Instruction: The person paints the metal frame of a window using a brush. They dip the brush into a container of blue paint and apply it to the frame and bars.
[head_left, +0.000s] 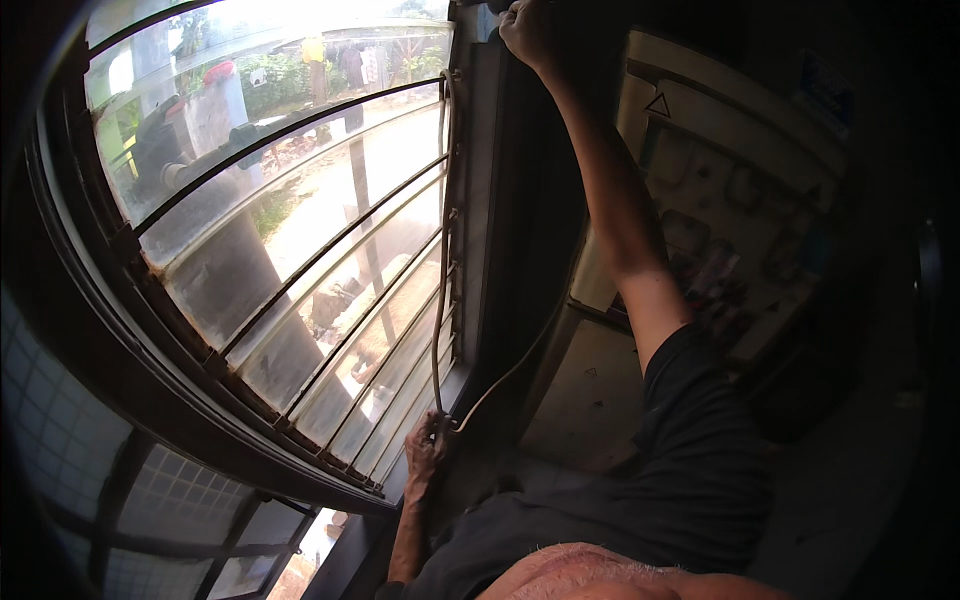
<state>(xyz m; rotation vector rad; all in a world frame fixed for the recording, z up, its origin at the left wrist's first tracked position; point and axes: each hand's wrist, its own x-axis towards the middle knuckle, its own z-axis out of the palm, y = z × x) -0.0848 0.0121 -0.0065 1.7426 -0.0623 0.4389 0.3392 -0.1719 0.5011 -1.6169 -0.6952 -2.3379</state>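
Observation:
My left hand [425, 447] is low beside the window's right edge, its fingers closed round a cable. From that hand the cable [437, 340] runs up along the edge of the louvre window [300, 290]. A paler length of cable [500, 380] curves away from the same hand to the right and up into shadow. Reaching high, my right hand [527, 35] is at the top of the dark window frame [480, 200]. Its fingers are curled there against something dark that the picture's upper edge partly cuts off.
On the right stands a shadowed, pale cabinet or panel [640, 80] with a warning triangle and several dim items on it. Glass slats with dark bars fill the left, with bright ground outside. A gridded pane [175, 490] is at lower left.

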